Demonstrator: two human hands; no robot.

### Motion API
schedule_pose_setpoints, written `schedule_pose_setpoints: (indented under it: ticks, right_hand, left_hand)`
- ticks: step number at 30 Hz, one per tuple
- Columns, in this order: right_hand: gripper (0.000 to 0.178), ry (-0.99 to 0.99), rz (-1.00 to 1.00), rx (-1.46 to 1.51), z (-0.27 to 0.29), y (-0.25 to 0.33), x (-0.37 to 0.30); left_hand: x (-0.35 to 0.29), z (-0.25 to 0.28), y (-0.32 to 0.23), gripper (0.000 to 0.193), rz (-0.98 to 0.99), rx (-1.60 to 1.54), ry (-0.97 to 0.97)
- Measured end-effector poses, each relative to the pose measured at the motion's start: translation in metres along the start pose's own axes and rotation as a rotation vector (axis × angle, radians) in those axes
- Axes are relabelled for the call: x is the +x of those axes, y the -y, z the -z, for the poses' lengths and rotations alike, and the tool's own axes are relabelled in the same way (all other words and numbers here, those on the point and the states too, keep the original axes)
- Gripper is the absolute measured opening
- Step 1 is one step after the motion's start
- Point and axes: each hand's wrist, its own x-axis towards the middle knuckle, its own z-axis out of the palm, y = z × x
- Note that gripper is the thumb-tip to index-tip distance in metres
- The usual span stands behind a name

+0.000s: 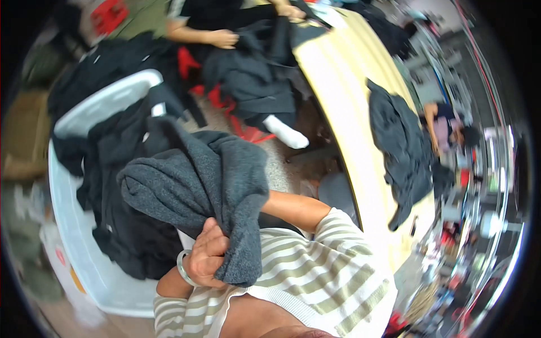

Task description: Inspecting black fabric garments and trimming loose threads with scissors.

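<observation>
A dark grey knitted garment is bunched up in front of my chest. The fingers of my left hand, with a pale bangle at the wrist, are closed on its lower edge. From the right my bare forearm reaches to the cloth, and my right hand is hidden inside or behind it. Just left of the garment stands a pale blue plastic tub. Dark clothes fill much of this tub, some with white labels.
A long cream-yellow table runs along the right, with a dark garment spread on it. Across from me a seated person handles dark cloth. More dark clothes are heaped behind the tub. Another person works beyond the table.
</observation>
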Motion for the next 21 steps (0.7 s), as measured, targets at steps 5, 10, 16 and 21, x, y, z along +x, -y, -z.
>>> schedule_pose_setpoints:
  ticks: [5,10,16,21]
  right_hand:
    - [0.030,-0.413,-0.169,0.009,0.112,-0.077,-0.105]
    - [0.036,-0.976,-0.306,-0.267,0.279,-0.147,-0.235]
    - [0.043,-1.352,-0.289,-0.932,0.393,-0.204,-0.341]
    - [0.027,-0.744,-0.970,-0.292,0.268,-0.268,-0.336]
  left_hand:
    - [0.103,-0.084,0.018,0.046,-0.042,-0.336,0.004]
    - [0.208,-0.155,0.041,0.036,-0.101,-0.003,-0.050]
    - [0.246,-0.248,0.066,0.035,0.126,-0.159,0.073]
    - [0.164,-0.268,0.091,0.035,0.311,-0.237,0.400]
